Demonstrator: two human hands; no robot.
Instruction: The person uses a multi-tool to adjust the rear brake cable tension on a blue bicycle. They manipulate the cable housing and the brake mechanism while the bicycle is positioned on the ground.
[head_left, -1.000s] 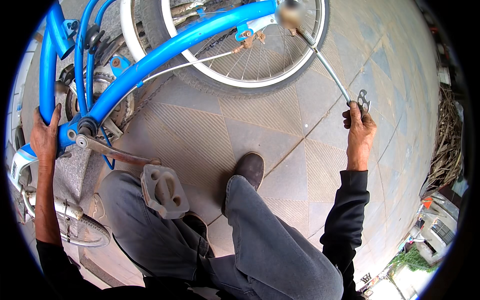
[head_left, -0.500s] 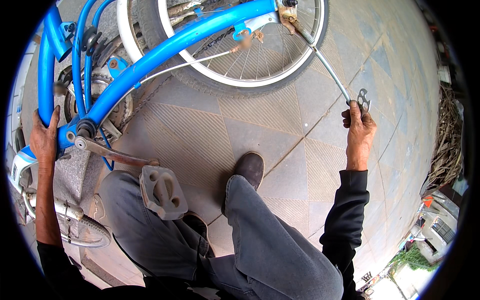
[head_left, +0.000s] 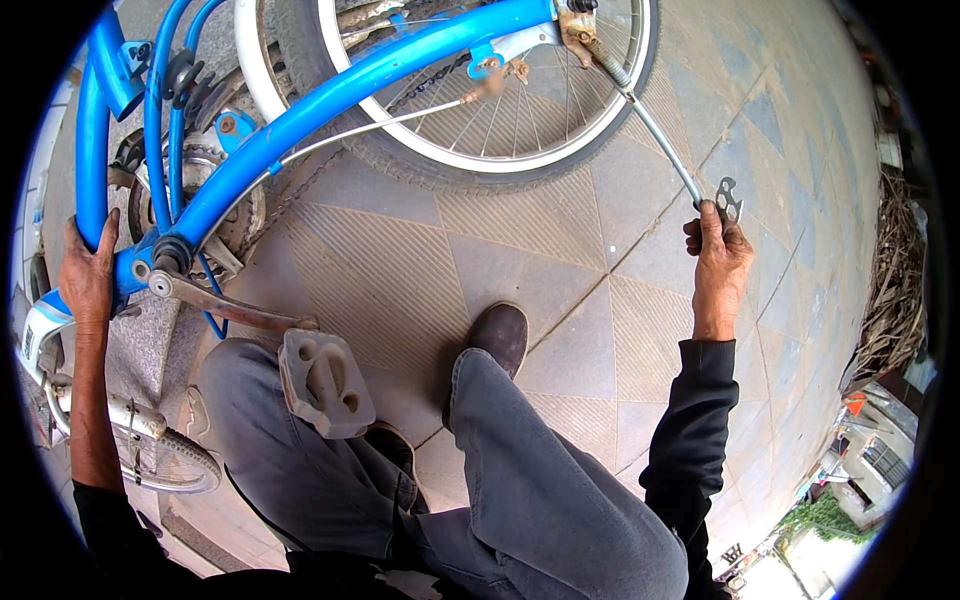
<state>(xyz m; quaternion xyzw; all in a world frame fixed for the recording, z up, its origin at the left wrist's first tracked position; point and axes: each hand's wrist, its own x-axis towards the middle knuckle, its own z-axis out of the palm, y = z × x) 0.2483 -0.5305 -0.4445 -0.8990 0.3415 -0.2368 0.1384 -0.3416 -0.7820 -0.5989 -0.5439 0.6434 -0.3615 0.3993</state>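
Two hands on one blue bicycle (head_left: pixel 330 95), set well apart. Right hand (head_left: pixel 722 262) out at the far side, fingers curled shut around the lower end of a thin grey kickstand rod (head_left: pixel 655 135), beside a flat metal multi-hole wrench (head_left: pixel 728 200) showing just above the knuckles; hard to tell whether pinched by the same fingers or only resting against them. Rod's long axis slanting up and leftward from that fist to its bracket near the rear wheel (head_left: pixel 500 150) hub. Left hand (head_left: pixel 88 275) wrapped around the frame tube near the crank (head_left: pixel 225 305), thumb raised along it. Right hand clearly nearer the rod; left nowhere close. Rod slim, straight, dull silver. Grey pedal (head_left: pixel 325 382) over a trouser knee.
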